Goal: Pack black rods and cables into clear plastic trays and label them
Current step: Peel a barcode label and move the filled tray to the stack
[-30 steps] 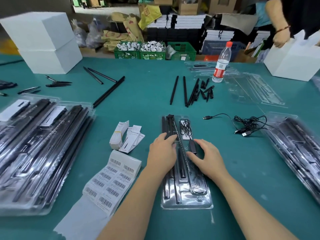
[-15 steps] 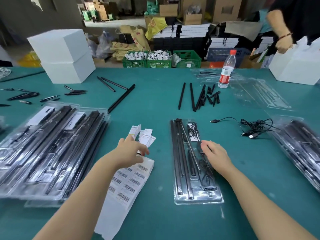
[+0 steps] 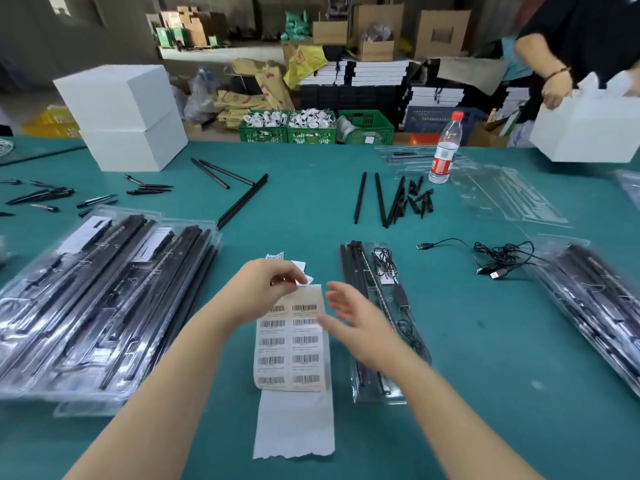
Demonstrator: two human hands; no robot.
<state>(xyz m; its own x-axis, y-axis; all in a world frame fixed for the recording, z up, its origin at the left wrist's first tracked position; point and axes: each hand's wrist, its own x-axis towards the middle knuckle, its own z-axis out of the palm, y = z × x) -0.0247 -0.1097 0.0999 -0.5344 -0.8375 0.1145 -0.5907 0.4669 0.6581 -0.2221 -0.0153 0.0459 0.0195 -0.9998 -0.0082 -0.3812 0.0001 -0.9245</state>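
Note:
A strip of barcode labels (image 3: pixel 292 348) lies on the green table in front of me. My left hand (image 3: pixel 266 289) pinches its top edge and lifts it a little. My right hand (image 3: pixel 356 327) hovers beside the strip's right edge with fingers spread, holding nothing. Just to the right lies a clear plastic tray (image 3: pixel 377 323) filled with black rods and a coiled cable. Loose black rods (image 3: pixel 381 199) lie further back. A loose USB cable (image 3: pixel 498 258) lies at the right.
Stacks of packed trays lie at the left (image 3: pixel 97 299) and right (image 3: pixel 595 306). Empty clear trays (image 3: pixel 509 195) and a water bottle (image 3: pixel 445 150) stand at the back right. White boxes (image 3: pixel 124 116) sit back left. Another person (image 3: pixel 561 84) holds a white box at the far right.
My left hand left the tray, went to the label strip and now pinches its top. My right hand came off the tray and moved left to the strip.

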